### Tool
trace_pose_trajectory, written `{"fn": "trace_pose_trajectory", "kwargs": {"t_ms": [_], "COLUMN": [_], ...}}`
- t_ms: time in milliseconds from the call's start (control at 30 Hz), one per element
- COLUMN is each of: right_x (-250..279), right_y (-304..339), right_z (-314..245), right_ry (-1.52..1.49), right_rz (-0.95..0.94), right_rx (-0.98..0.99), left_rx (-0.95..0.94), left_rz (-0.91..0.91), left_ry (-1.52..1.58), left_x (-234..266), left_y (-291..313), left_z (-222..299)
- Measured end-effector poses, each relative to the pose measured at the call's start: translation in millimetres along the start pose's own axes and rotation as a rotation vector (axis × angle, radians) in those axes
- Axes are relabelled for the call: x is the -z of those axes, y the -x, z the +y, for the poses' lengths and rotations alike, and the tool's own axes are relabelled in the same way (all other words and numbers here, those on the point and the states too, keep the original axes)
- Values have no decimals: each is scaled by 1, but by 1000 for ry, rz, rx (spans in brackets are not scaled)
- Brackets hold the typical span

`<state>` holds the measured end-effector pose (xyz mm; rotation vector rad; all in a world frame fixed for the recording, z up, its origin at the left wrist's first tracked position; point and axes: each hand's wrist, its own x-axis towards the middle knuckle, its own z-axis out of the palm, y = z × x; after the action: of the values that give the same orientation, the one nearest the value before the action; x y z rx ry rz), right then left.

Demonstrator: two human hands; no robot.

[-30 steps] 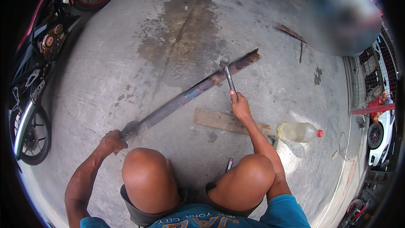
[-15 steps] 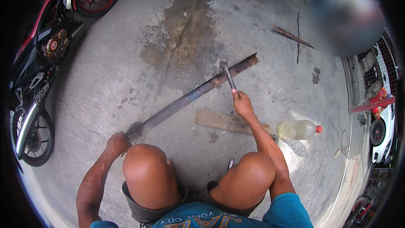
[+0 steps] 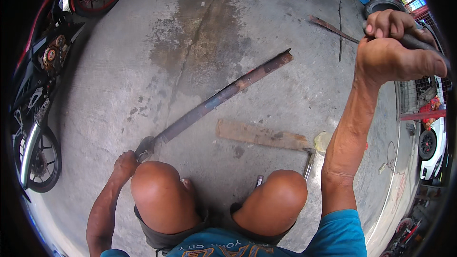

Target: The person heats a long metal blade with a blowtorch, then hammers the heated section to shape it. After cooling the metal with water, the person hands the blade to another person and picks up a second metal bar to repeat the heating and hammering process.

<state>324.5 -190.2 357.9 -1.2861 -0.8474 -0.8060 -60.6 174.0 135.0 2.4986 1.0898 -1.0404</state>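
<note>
A long rusty angle-iron bar (image 3: 223, 97) lies slantwise on the concrete floor, its near end at the lower left. My left hand (image 3: 125, 165) is closed on a dark grey metal piece (image 3: 144, 148) that meets this near end; its exact kind is hard to make out. Raised high at the right, close to the camera, my right hand (image 3: 392, 50) is wrapped round the handle of a hammer (image 3: 419, 44), whose head cannot be seen. Below the bar a flat brown wooden board (image 3: 259, 134) rests on the floor.
A motorcycle (image 3: 47, 76) stands along the left side. Behind my right forearm a plastic bottle (image 3: 322, 142) is partly hidden, with a metal tool (image 3: 309, 162) beside my right knee. Farther off lie a rusty strip (image 3: 328, 27) and a thin rod (image 3: 340, 38). A mesh fence borders the right.
My right hand has swung the hammer up and to the right, away from the bar. My left hand stays by the bar's near end, and the bar lies almost as before.
</note>
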Motion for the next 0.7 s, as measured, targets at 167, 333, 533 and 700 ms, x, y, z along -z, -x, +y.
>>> {"fn": "trace_pose_trajectory", "kwargs": {"t_ms": [167, 333, 533, 700], "right_x": [87, 79, 93, 68], "right_y": [327, 333, 252, 99], "right_z": [94, 86, 36, -3], "right_ry": [673, 613, 453, 139], "right_rz": [-732, -554, -373, -118], "right_rx": [-1063, -1291, -1248, -746], "left_rx": [-70, -30, 5, 33], "left_rz": [42, -22, -59, -87], "left_ry": [46, 58, -101, -108], "left_x": [5, 26, 25, 28], "left_y": [-1, 5, -16, -22], "left_z": [3, 11, 15, 11]}}
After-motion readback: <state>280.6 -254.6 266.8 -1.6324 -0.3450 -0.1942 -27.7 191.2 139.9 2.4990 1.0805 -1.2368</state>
